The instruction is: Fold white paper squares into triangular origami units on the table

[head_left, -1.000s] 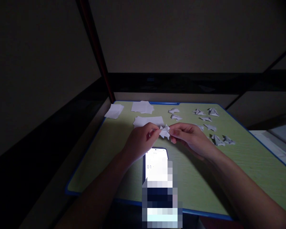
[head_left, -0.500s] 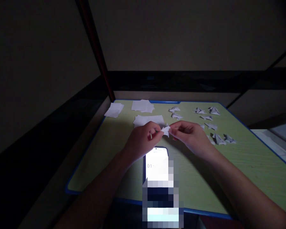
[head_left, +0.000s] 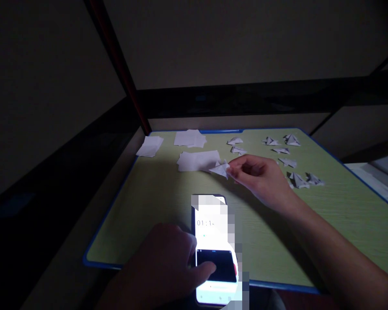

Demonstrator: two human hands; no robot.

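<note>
My right hand (head_left: 261,178) pinches a small folded white paper piece (head_left: 220,168) above the green table (head_left: 155,206), near its middle. My left hand (head_left: 168,267) is down at the near edge, its fingers curled, with the thumb tip on the lit screen of a phone (head_left: 213,249) that lies flat on the table. The hand holds nothing that I can see. The room is dim, and the phone is the brightest thing in view.
Flat white paper sheets (head_left: 197,160) lie at the back left, with two more stacks (head_left: 189,138) behind. Several folded paper pieces (head_left: 291,163) are spread at the back right. A blue rim (head_left: 106,215) edges the table; dark bars and a red post (head_left: 123,73) stand behind.
My left hand has let go of the folded paper piece and dropped back to the phone, touching its screen. My right hand now holds the piece alone. The view shifted slightly.
</note>
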